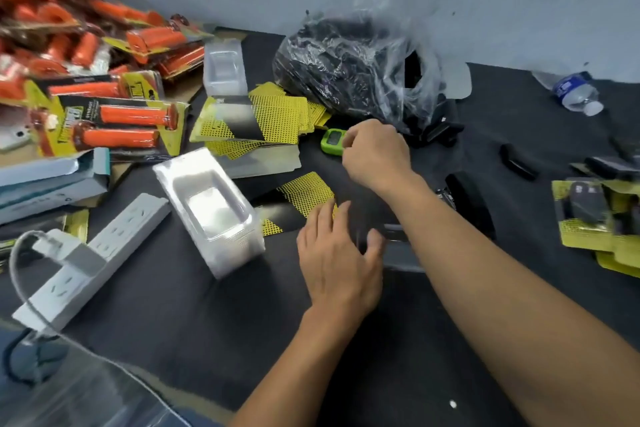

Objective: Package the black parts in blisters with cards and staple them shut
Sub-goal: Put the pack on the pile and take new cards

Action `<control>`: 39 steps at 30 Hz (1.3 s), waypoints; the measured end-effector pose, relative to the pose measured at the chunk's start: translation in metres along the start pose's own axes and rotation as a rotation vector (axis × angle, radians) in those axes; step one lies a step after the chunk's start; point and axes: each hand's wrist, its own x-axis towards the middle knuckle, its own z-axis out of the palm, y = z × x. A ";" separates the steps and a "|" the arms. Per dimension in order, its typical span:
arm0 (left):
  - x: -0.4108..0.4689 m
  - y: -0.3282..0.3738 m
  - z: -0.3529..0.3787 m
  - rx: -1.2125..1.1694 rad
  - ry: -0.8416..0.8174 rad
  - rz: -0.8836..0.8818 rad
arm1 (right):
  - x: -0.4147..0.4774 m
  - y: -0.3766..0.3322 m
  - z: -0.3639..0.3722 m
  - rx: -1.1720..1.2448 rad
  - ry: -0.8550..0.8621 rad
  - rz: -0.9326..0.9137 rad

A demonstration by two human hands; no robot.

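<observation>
A clear plastic bag [349, 69] full of black parts sits at the back of the dark table. My right hand [375, 152] hovers at the bag's near edge with its fingers curled under; what they hold is hidden. My left hand [339, 253] lies flat with straight fingers on a yellow-and-black card [304, 194]. Just right of its thumb is a clear blister [398, 243], partly covered by my right forearm. A stack of empty blisters [211, 204] stands to the left, and a pile of cards [249, 121] lies behind it. A black stapler [467, 198] lies beyond my right forearm.
A green device [330, 140] lies by my right hand. Finished black-part packs [595, 215] and loose black parts [517, 163] are at the right, a water bottle [575, 94] behind them. Orange packaged items [128, 121], a second blister stack [223, 68] and a power strip [93, 253] fill the left.
</observation>
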 end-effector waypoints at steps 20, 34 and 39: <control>0.220 0.111 0.025 -0.042 -0.347 0.236 | 0.148 0.087 -0.043 0.263 -0.095 0.054; 0.252 0.091 0.056 0.568 -0.265 0.002 | 0.166 0.118 -0.037 -0.263 0.136 -0.140; 0.247 0.092 0.060 0.555 -0.235 0.018 | 0.186 0.091 -0.009 -0.252 -0.403 -0.130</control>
